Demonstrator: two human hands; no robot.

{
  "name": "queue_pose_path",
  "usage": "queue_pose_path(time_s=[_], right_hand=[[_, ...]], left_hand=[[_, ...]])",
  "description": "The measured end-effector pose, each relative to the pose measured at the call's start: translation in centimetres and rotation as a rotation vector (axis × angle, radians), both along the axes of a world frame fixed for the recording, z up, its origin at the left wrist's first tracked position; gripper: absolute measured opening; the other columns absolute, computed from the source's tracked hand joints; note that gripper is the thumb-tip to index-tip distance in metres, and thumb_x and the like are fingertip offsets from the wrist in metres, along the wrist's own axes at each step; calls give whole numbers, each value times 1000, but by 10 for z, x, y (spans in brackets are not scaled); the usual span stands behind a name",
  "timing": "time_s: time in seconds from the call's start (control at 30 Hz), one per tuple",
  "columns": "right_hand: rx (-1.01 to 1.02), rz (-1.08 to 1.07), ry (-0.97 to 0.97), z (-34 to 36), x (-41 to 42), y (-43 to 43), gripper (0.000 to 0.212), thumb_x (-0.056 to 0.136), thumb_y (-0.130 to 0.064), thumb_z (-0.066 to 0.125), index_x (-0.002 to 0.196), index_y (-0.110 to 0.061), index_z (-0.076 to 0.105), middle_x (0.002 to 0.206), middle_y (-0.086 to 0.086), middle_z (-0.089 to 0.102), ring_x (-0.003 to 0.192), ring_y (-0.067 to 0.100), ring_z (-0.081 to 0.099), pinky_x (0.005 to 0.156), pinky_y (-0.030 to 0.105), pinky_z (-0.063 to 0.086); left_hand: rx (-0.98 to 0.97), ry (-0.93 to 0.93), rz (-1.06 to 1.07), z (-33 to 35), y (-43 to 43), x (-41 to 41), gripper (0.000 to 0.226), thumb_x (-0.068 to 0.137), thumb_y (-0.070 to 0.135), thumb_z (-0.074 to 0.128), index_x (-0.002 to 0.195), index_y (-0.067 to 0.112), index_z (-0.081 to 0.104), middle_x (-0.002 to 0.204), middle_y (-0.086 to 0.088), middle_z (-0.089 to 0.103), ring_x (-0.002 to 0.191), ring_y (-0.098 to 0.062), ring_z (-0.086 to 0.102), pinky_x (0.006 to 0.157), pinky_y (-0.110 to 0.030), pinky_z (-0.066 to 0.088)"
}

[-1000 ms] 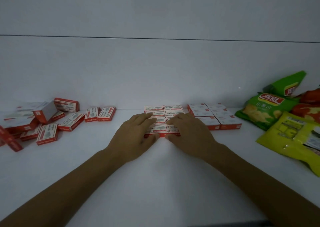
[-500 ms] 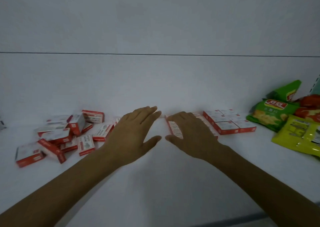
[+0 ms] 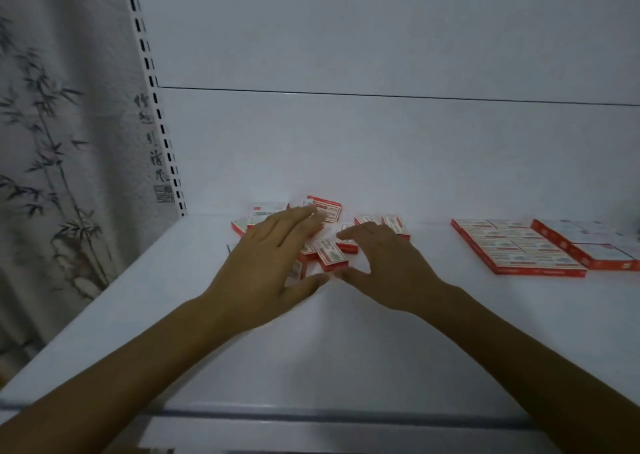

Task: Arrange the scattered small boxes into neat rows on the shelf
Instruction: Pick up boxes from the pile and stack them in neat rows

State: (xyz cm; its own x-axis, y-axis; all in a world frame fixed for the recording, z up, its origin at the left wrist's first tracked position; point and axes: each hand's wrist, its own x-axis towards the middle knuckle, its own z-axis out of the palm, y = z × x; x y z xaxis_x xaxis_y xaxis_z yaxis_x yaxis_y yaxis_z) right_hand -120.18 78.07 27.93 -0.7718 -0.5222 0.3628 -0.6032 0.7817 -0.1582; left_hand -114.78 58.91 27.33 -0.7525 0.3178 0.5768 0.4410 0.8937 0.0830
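shelf [image 3: 346, 349]: white, flat; bare near the front edge.
loose boxes [image 3: 330, 254]: small red-and-white boxes in a jumble at far left-centre, lying at mixed angles, some overlapping.
arranged block [image 3: 516, 247]: boxes laid flat in tight rows at far right, well apart from the jumble.
second block [image 3: 588, 246]: further right, touching or just beside the first; hard to tell which.
left hand [image 3: 266, 270]: fingers spread, palm down over the left part of the jumble, gripping nothing; blurred, contact unclear.
right hand [image 3: 384, 270]: open, palm down, fingertips at the jumble's right side, thumb out toward the left hand.
wall hanging [image 3: 52, 142]: bamboo ink print at far left, beside the slotted upright [image 3: 156, 100].
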Motion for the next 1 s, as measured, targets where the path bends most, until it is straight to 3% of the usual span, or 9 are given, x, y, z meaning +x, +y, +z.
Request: queue_pose_path(time_s=[0.17, 0.3, 0.5, 0.63, 0.7, 0.8, 0.9, 1.0], right_hand=[[1, 21, -59, 2, 4, -28, 57, 86, -50, 55, 135, -25, 40, 135, -1, 49, 121, 17, 45, 96, 34, 38], [37, 19, -47, 5, 2, -47, 53, 87, -48, 55, 133, -23, 45, 130, -1, 55, 112, 17, 53, 88, 30, 43], [54, 8, -61, -1, -4, -68, 44, 85, -55, 52, 109, -19, 63, 98, -1, 68, 81, 15, 61, 86, 40, 48], [-2, -2, -92, -3, -10, -73, 32, 86, -45, 56, 102, -19, 64, 92, -1, 67, 73, 14, 60, 66, 29, 49], [-110, 32, -193, 5, -12, -71, 27, 86, -39, 59, 100, -17, 65, 89, -1, 67, 68, 10, 59, 59, 25, 48], [-251, 84, -222, 19, -10, -67, 23, 85, -34, 63, 98, -15, 68, 78, -6, 66, 57, 3, 56, 48, 12, 43], [-268, 124, 0, 29, -4, -65, 25, 85, -36, 62, 101, -17, 68, 90, -3, 71, 70, 7, 64, 61, 19, 53], [-241, 157, 221, 34, 2, -65, 32, 84, -44, 60, 99, -17, 68, 86, -3, 73, 66, 9, 66, 67, 22, 50]], left_hand=[[73, 44, 39, -27, -45, 0, 71, 82, 59, 50, 139, 19, 37, 143, 1, 42, 131, -15, 37, 104, -41, 37], [272, 66, 31, -30, -47, 0, 62, 82, 50, 52, 135, 20, 41, 135, 3, 49, 124, -11, 40, 102, -33, 37], [356, 63, 27, -37, -49, 3, 62, 80, 45, 59, 134, 19, 44, 133, 1, 53, 121, -14, 46, 99, -30, 40], [467, -15, 94, -34, -48, 3, 56, 85, 34, 64, 136, 27, 42, 134, 8, 50, 121, -7, 42, 96, -20, 34], [641, -94, 56, -29, -47, 4, 50, 87, 29, 63, 133, 28, 43, 130, 11, 53, 118, -6, 47, 96, -24, 41], [1003, -208, -52, -20, -49, 5, 39, 89, 32, 59, 127, 28, 47, 119, 11, 60, 105, -2, 57, 81, -17, 48], [1334, -320, -83, -8, -48, 5, 20, 92, 35, 55, 110, 29, 57, 105, 3, 69, 97, -10, 65, 77, -22, 51], [1546, -575, -97, 3, -45, 7, 38, 95, 45, 41, 111, 15, 59, 95, -10, 72, 88, -20, 69, 77, -29, 53]])
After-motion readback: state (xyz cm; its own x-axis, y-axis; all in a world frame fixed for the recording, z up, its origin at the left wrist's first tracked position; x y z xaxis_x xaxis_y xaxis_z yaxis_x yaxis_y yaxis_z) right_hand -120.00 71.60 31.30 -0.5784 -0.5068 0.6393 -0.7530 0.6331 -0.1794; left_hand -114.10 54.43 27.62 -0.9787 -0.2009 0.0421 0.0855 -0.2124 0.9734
